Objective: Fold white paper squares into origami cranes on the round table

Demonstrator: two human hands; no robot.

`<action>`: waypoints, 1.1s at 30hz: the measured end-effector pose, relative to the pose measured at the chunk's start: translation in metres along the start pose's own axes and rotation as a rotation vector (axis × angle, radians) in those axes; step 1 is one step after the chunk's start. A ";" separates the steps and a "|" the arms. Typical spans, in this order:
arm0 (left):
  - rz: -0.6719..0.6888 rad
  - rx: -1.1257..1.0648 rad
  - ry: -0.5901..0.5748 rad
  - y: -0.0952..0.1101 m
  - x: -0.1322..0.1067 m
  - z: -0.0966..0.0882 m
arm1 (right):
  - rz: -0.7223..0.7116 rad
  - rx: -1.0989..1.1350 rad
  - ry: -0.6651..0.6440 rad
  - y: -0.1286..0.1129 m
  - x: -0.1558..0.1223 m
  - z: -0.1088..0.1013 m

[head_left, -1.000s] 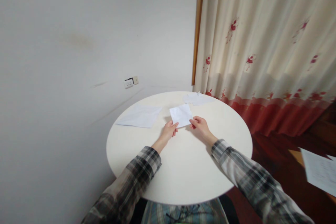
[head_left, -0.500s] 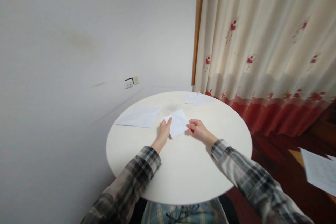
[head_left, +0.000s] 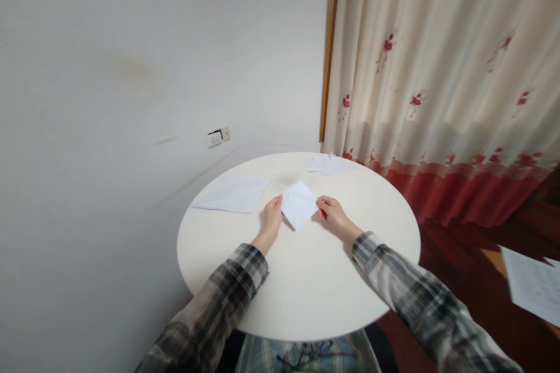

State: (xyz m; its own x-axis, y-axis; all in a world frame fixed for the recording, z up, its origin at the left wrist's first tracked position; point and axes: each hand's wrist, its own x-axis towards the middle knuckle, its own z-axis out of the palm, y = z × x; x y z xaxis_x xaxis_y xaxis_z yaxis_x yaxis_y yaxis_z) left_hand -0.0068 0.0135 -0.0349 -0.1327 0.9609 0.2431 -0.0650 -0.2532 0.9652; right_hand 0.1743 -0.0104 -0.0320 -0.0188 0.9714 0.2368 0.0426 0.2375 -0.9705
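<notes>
Between my hands is a small folded white paper [head_left: 300, 205], turned so that one corner points toward me. My left hand [head_left: 273, 217] is closed on its left corner, thumb along the edge. At the right corner, the fingertips of my right hand [head_left: 331, 212] pinch the paper. It is held just over the round white table [head_left: 301, 285]; whether its lower corner touches the top I cannot tell. A larger white sheet [head_left: 234, 193] lies flat to the left of my left hand.
More white paper [head_left: 328, 164], with a crumpled bit on it, lies at the table's far edge. A wall with a socket [head_left: 214, 139] stands behind on the left, a flowered curtain [head_left: 420, 70] on the right. Written sheets [head_left: 534, 282] rest lower at the far right.
The folded paper has turned slightly and shifted a little to the right, its near corner now pointing more toward me. My left thumb has slid back toward the paper's left corner.
</notes>
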 end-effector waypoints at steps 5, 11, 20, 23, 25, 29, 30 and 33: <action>0.014 0.057 -0.048 -0.003 0.002 -0.002 | -0.030 -0.061 0.146 0.006 0.006 -0.006; 0.091 0.290 -0.059 -0.007 0.007 -0.005 | -0.074 -0.129 0.339 0.009 0.010 -0.011; 0.427 0.746 -0.706 0.008 -0.013 -0.004 | -0.083 -0.138 0.254 0.008 0.010 -0.009; 0.383 0.847 -0.795 0.008 -0.015 -0.006 | -0.087 -0.140 0.250 0.009 0.011 -0.009; 0.369 0.865 -0.787 0.008 -0.015 -0.007 | -0.091 -0.144 0.250 0.010 0.011 -0.009; 0.341 0.843 -0.762 0.010 -0.014 -0.007 | -0.088 -0.138 0.240 0.011 0.011 -0.009; 0.335 0.835 -0.761 0.010 -0.014 -0.006 | -0.085 -0.136 0.240 0.011 0.011 -0.009; 0.330 0.820 -0.758 0.011 -0.015 -0.006 | -0.082 -0.125 0.244 0.010 0.010 -0.009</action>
State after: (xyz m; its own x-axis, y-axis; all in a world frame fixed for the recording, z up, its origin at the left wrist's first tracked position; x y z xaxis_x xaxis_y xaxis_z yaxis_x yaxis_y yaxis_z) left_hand -0.0114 -0.0041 -0.0284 0.6197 0.7528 0.2218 0.5586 -0.6216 0.5491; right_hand 0.1835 0.0023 -0.0393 0.2128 0.9185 0.3333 0.1735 0.3001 -0.9380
